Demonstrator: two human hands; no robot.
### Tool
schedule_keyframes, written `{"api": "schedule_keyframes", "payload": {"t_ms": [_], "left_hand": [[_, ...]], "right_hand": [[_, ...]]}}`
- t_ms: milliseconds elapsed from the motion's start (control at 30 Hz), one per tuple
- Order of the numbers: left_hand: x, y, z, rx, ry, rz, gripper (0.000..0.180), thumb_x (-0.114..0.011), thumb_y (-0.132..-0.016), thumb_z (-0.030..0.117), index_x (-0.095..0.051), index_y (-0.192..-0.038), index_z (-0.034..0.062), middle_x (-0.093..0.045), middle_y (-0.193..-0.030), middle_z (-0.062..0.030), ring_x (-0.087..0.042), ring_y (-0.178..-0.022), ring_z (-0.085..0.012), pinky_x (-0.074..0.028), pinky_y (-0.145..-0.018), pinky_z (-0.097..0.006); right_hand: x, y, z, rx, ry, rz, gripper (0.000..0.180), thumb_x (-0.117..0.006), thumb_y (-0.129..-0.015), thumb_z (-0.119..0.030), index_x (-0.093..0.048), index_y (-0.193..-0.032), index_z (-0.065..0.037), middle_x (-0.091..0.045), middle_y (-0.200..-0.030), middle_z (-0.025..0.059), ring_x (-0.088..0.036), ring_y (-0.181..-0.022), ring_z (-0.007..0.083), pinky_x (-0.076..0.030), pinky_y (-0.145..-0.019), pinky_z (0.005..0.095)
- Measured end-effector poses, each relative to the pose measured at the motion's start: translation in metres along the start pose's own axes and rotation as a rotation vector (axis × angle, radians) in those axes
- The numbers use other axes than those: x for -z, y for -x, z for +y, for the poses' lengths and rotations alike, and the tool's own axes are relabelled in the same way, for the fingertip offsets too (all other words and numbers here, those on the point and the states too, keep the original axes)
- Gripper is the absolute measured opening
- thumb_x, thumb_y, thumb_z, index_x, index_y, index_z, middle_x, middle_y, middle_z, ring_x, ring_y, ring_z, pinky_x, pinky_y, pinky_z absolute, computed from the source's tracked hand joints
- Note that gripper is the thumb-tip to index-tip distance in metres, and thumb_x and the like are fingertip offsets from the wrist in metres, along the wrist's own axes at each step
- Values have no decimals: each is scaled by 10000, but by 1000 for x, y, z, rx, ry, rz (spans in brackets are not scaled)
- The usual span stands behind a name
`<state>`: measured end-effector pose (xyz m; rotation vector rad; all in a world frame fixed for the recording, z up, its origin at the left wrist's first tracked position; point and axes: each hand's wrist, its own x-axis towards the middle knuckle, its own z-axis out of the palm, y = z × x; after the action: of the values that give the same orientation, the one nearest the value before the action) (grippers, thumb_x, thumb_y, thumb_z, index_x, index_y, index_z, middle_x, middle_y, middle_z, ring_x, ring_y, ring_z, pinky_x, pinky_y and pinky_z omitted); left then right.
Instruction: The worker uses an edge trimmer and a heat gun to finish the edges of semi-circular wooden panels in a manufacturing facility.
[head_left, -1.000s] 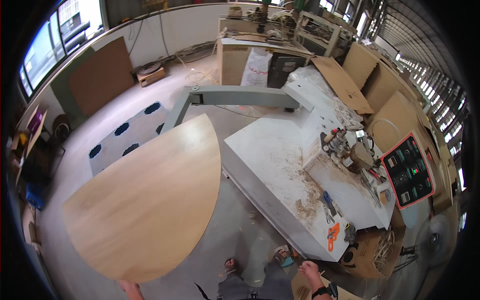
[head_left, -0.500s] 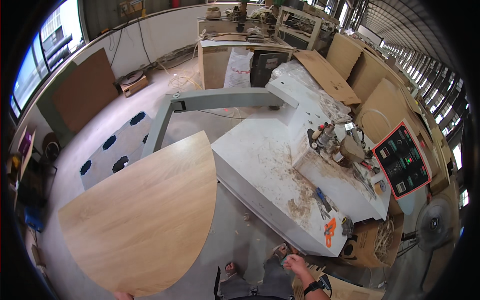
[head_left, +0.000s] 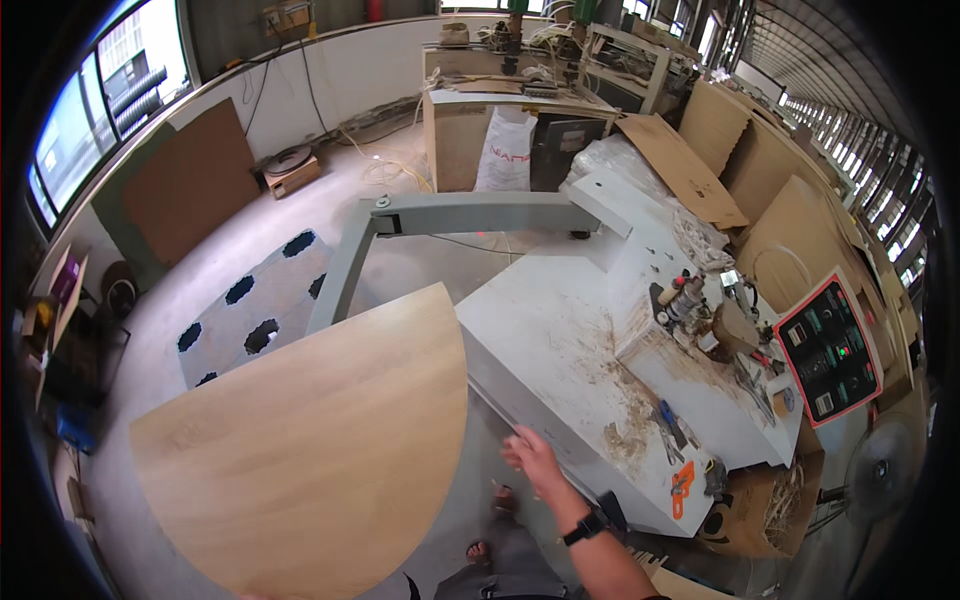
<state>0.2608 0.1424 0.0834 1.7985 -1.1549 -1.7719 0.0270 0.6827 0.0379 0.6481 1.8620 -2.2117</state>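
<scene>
One large half-round panel of pale wood grain (head_left: 300, 450) fills the lower left of the view, its straight edge facing the machine and its curved edge toward the person; it looks carried flat, clear of the floor, and not yet laid on anything. Beside it, to the right, stands the long white machine table (head_left: 560, 350), dusted with brown sawdust, its grey steel arm (head_left: 440, 215) reaching out over the concrete floor. The panel's straight edge lies near the table's near edge but apart from it, so I judge the work to be in its early part: the board is brought up to the machine, and setting it on the table and running it are still left. Beyond the table sit a red-framed control panel with coloured buttons (head_left: 830, 345), stacks of brown cardboard sheets (head_left: 690, 165) and a grey perforated mat on the floor (head_left: 255, 310). The right hand (head_left: 535, 460), a dark watch on its wrist, reaches toward the gap between panel and table with its fingers spread loosely and nothing in them; it seems just short of the table's edge. The left hand is out of view below the panel's lower rim, so its grip cannot be told
</scene>
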Motion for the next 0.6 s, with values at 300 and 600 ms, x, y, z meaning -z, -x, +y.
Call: {"api": "schedule_keyframes", "payload": {"t_ms": [300,600], "left_hand": [[35,-97,-8,-90,123,97,438,-450,-976,223,-478,-1353,1,-585,-1291,-157,-589,-1145,-338,-506,-952,-465],[27,-234,83,-217,-580,501,479,-507,-918,387,-633,-1141,-18,-651,-1152,-256,-614,-1085,-423,-483,-903,-482]], "right_hand": [[-144,-138,6,193,135,397,201,-488,-960,-216,-600,-962,-48,-589,-887,48,-532,-824,166,-477,-698,367],[-239,-172,-54,186,101,123,252,-531,-946,-231,-623,-992,0,-666,-974,130,-625,-898,253,-518,-782,402]]}}
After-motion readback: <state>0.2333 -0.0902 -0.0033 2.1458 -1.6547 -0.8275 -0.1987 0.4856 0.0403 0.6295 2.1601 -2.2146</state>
